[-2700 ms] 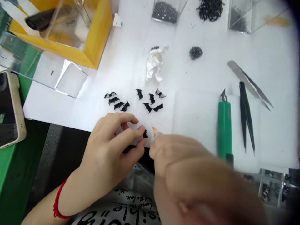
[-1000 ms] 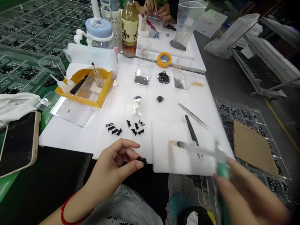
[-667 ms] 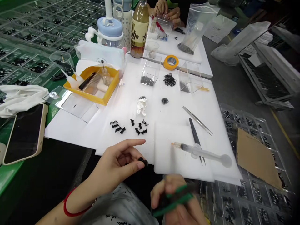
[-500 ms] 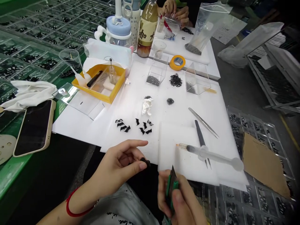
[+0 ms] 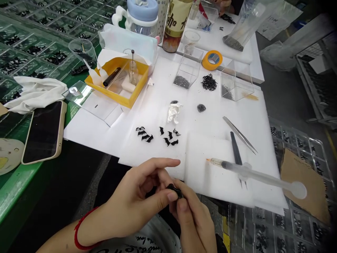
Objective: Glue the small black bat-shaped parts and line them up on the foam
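My left hand (image 5: 137,202) is closed and pinches a small black part (image 5: 175,190) between thumb and middle finger, with the index finger stretched out above it. My right hand (image 5: 196,219) is pressed against the same part from the right, its fingers curled together on it. Both hands hover over my lap, just in front of the white foam sheet (image 5: 210,175). The green knife seen earlier does not show in my right hand. A glue syringe (image 5: 252,174) lies on the foam to the right. Several similar black parts (image 5: 158,135) lie in a loose row further back.
Black tweezers (image 5: 236,154) and silver tweezers (image 5: 239,135) lie beside the syringe. Behind are a crumpled tissue (image 5: 173,112), a yellow tray (image 5: 123,82), clear boxes (image 5: 188,68), a tape roll (image 5: 212,59) and a bottle (image 5: 177,24). A phone (image 5: 43,131) lies left; part trays (image 5: 289,225) and cardboard (image 5: 302,186) lie right.
My right hand laid the syringe on the foam, took up a green knife, then came in to meet the black part in my left hand. The view pulled back and tilted down.
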`<act>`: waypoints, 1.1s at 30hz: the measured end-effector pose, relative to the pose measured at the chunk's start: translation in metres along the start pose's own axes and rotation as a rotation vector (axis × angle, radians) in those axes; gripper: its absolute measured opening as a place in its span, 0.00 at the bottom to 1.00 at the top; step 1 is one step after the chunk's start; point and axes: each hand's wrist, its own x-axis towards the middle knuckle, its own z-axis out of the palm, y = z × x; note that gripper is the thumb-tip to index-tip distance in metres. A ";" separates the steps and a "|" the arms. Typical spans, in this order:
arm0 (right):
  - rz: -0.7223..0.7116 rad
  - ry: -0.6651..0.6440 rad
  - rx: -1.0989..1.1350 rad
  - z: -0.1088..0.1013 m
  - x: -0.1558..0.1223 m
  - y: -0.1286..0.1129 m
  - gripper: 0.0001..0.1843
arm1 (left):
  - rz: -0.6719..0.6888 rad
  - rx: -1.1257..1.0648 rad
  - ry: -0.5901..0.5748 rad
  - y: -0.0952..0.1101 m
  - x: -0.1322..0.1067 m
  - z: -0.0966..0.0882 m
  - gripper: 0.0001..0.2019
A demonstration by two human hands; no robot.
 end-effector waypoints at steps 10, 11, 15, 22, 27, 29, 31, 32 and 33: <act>-0.005 0.085 -0.085 -0.003 -0.005 0.003 0.16 | -0.050 -0.033 -0.049 0.000 0.004 0.001 0.18; -0.018 0.081 -0.093 -0.003 -0.005 0.005 0.16 | -0.048 -0.039 -0.047 -0.001 0.005 0.001 0.17; -0.118 0.098 -0.160 -0.006 -0.003 0.007 0.17 | -0.060 -0.054 -0.041 0.000 0.007 0.002 0.13; -0.292 0.084 -0.233 -0.010 0.004 0.006 0.21 | -0.158 -0.069 -0.062 0.003 0.008 0.001 0.10; -0.354 0.078 -0.212 -0.011 0.005 0.005 0.25 | -0.267 -0.134 -0.072 0.004 0.010 0.000 0.08; -0.353 0.076 -0.211 -0.012 0.004 0.005 0.26 | -0.298 -0.125 -0.074 0.003 0.010 0.000 0.08; -0.349 0.086 -0.224 -0.013 0.003 0.004 0.26 | -0.309 -0.062 -0.061 0.003 0.009 0.000 0.08; -0.352 0.088 -0.232 -0.014 0.003 0.005 0.26 | -0.310 -0.023 -0.057 0.003 0.009 0.000 0.08; -0.360 0.085 -0.240 -0.015 0.004 0.005 0.26 | -0.309 0.006 -0.054 0.003 0.008 0.000 0.08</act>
